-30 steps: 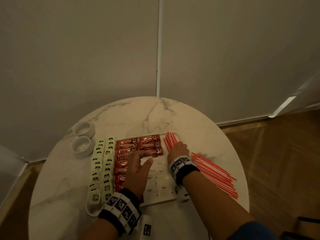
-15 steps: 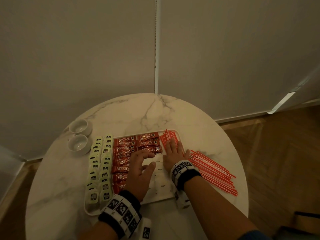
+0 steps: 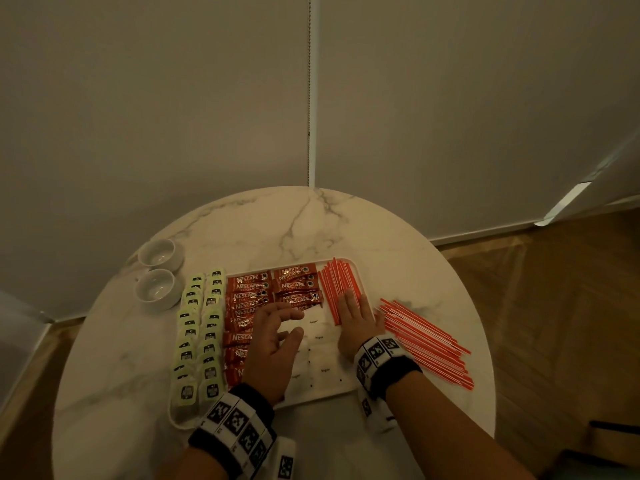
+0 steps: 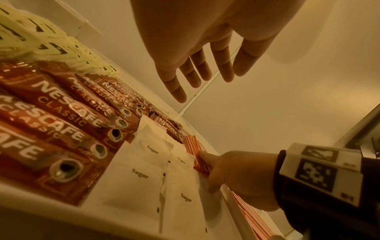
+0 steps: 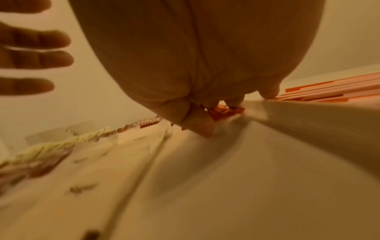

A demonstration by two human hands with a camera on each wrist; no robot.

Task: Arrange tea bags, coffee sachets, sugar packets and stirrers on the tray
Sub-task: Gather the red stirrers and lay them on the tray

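A white tray (image 3: pixel 325 396) holds green tea bags (image 3: pixel 204 327) in two columns on its left, then red coffee sachets (image 3: pixel 249 289), white sugar packets (image 3: pixel 320 355) and a bundle of red stirrers (image 3: pixel 337 282) at its right edge. My right hand (image 3: pixel 356 317) lies flat on that bundle with straight fingers; in the left wrist view its fingertips (image 4: pixel 203 155) press the stirrers (image 4: pixel 193 146) and the thumb touches a sugar packet (image 4: pixel 139 173). My left hand (image 3: pixel 294 320) hovers over the sachets and sugar with fingers loosely spread, holding nothing (image 4: pixel 205 65).
Many loose red stirrers (image 3: pixel 426 344) lie on the round marble table (image 3: pixel 294 223) just right of the tray. Two small white cups (image 3: pixel 157 271) stand at the back left. The table sits in a corner of walls; wood floor lies to the right.
My right hand slid forward and flattened on the tray's stirrers. My left hand lifted off the sugar packets and spread its fingers.
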